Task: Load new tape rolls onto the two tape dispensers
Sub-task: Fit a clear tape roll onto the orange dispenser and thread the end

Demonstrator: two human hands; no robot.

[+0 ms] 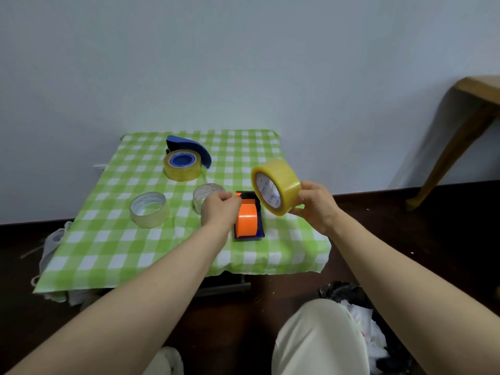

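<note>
A green-and-white checked cloth [113,247] bears an orange dispenser [246,221], a blue dispenser [189,147] and yellowish tape [276,186].

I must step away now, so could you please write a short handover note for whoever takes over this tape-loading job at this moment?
Left hand: fingers pinch the far end of the orange-and-dark-blue plastic tape dispenser, which rests on the green-and-white checked cloth.
Right hand: grips a full yellowish tape roll in the air, right of that dispenser.
Done, it seems: the blue plastic dispenser at the far side carries a second yellowish roll on its blue hub.
Two thin clear tape rolls lie on the cloth, left of the orange dispenser.
Left: seat the held roll on the orange dispenser.
</note>
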